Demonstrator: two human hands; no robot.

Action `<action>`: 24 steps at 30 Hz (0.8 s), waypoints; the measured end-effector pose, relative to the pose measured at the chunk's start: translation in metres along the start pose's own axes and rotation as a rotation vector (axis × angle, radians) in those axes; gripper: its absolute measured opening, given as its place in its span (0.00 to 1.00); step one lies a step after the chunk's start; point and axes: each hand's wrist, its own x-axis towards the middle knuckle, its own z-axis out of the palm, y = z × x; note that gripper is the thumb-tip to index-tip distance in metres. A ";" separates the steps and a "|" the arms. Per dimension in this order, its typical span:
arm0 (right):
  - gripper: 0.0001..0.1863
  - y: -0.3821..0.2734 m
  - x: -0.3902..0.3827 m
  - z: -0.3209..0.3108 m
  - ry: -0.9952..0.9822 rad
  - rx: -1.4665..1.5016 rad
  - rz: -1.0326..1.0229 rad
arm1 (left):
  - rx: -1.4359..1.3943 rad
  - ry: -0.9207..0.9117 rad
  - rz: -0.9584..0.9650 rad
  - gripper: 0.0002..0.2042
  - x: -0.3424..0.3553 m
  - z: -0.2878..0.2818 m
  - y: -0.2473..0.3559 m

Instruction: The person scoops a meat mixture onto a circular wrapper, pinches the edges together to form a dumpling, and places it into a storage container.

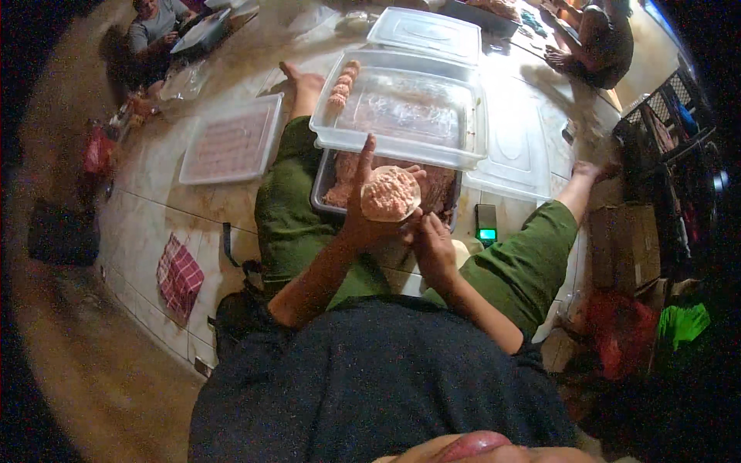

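Note:
My left hand (361, 220) holds a round pale wrapper topped with pink minced filling (390, 191), its index finger extended upward beside it. The closed fingers of my right hand (432, 247) pinch at the wrapper's lower right edge; the exact grip is small to see. Beneath both hands is a metal tray of minced mixture (340, 184), partly hidden. Across its far part rests a clear plastic container (409, 112) with a row of pink dumplings (343, 85) along its left side. A small scale (486, 224) with a lit green display sits right of the tray, between my legs.
A covered container (230, 139) and checked cloth (179, 274) lie left. Clear lids (513, 131) lie right, and another lidded container (424, 35) is beyond. Two co-workers (150, 38) (590, 46) sit at the back. Cardboard boxes (625, 239) and a dark rack (671, 123) line the right.

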 end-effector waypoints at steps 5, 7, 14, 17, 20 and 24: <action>0.13 0.008 0.023 -0.001 -0.121 -0.659 -0.553 | -0.046 -0.001 0.156 0.32 -0.006 0.008 -0.014; 0.14 -0.009 0.030 -0.014 -0.164 -1.175 -0.625 | 0.145 0.060 0.147 0.32 -0.007 -0.001 -0.004; 0.11 -0.015 0.015 0.020 -0.209 -0.894 -0.657 | 0.202 0.123 -0.083 0.34 -0.013 -0.005 -0.016; 0.11 -0.035 0.004 0.029 -0.125 -0.780 -0.324 | 0.384 0.220 0.072 0.39 -0.009 -0.009 -0.002; 0.11 -0.012 0.009 0.018 -0.106 -0.861 -0.471 | 0.251 0.276 -0.016 0.43 -0.012 -0.010 -0.022; 0.13 -0.018 0.011 0.032 -0.194 -0.863 -0.451 | -0.029 0.311 -0.097 0.45 -0.026 -0.010 -0.071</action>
